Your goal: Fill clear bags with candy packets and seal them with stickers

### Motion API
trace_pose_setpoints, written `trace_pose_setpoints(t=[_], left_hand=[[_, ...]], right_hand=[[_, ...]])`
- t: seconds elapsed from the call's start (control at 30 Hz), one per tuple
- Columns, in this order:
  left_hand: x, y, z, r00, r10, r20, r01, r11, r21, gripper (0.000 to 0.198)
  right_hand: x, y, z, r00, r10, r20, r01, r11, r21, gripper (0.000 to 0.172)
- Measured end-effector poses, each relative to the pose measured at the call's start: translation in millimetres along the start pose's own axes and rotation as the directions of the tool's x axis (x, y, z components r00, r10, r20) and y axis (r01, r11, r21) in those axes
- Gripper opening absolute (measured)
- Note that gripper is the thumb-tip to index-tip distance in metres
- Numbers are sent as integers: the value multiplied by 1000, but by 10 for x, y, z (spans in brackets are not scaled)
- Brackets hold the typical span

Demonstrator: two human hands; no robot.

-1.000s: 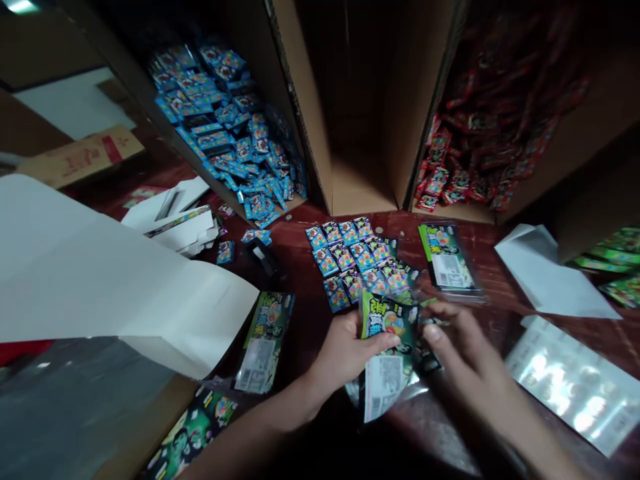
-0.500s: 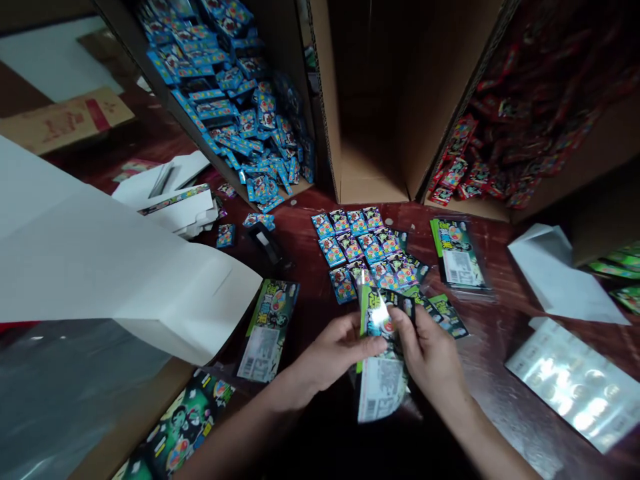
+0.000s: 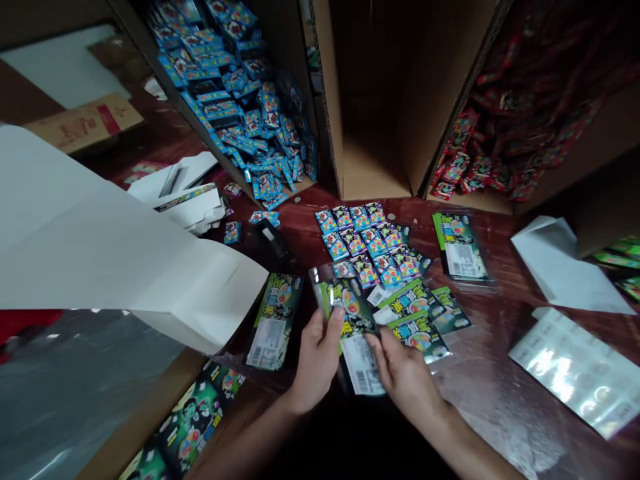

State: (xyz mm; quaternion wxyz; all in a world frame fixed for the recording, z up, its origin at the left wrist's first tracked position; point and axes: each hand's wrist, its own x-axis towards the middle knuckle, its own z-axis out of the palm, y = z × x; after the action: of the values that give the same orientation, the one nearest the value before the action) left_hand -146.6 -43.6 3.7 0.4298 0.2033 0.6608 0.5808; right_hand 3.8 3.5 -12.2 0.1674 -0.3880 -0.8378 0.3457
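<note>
Beyond the dark red table (image 3: 307, 243) stand cartons; nearer us than the small sachets (image 3: 373, 243), our forearms converge on a tilted green-black packet (image 3: 354, 313) — left hand (image 3: 317, 357) clamping its left side, thumb uppermost, right hand (image 3: 409, 370) pinching its right edge.

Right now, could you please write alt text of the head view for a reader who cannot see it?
A person's left hand and right hand hold a green-and-black packet in clear plastic. Beyond it, rows of small blue and purple packets lie over a dark red table, before open cardboard boxes.
</note>
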Motion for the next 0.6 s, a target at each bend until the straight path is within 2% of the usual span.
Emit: trace_pose_setpoints(t=[0.1, 0.17, 0.2, 0.27, 0.3, 0.33, 0.37, 0.4, 0.43, 0.47, 0.5, 0.53, 0.6], left_hand=[[-225, -87, -331, 997, 19, 71, -29, 989, 142, 53], [-386, -95, -586, 984, 145, 106, -170, 943, 285, 67], [-456, -74, -706, 966, 237, 106, -259, 888, 379, 77], [-544, 30, -896, 909, 393, 138, -390, 688, 612, 98], [-549, 111, -953, 879, 424, 217, -439, 546, 714, 102], [-521, 206, -980, 847, 404, 346, -502, 390, 772, 103], [-462, 305, -975, 798, 332, 503, -587, 241, 773, 101], [-374, 402, -942, 722, 226, 654, -687, 122, 716, 96], [-263, 488, -886, 622, 115, 774, -782, 42, 622, 90], [-137, 555, -815, 523, 23, 852, -852, -4, 523, 84], [-7, 599, -737, 443, -40, 896, -897, -30, 442, 80], [120, 619, -659, 384, -81, 920, -923, -47, 381, 76], [331, 601, -529, 295, -144, 944, -955, -63, 289, 72]], right_hand=[[169, 102, -201, 980, -70, 184, 70, 998, 9, 47], [438, 204, -453, 964, -170, 204, 180, 983, -31, 57], [615, 262, -580, 951, -246, 186, 267, 958, -101, 65], [1012, 373, -766, 894, -402, 200, 442, 864, -240, 74], [1210, 419, -806, 848, -471, 245, 527, 802, -283, 73], [1393, 456, -805, 795, -528, 298, 604, 732, -316, 73], [1554, 484, -770, 744, -569, 350, 667, 660, -345, 72], [1686, 502, -707, 692, -599, 403, 722, 586, -368, 70], [1789, 514, -629, 644, -620, 448, 765, 519, -382, 69], [1863, 522, -546, 606, -633, 483, 795, 464, -390, 68], [1913, 527, -468, 576, -641, 508, 817, 424, -392, 68], [1943, 532, -403, 556, -646, 523, 830, 398, -390, 68], [1963, 545, -324, 546, -650, 529, 836, 386, -389, 70]])
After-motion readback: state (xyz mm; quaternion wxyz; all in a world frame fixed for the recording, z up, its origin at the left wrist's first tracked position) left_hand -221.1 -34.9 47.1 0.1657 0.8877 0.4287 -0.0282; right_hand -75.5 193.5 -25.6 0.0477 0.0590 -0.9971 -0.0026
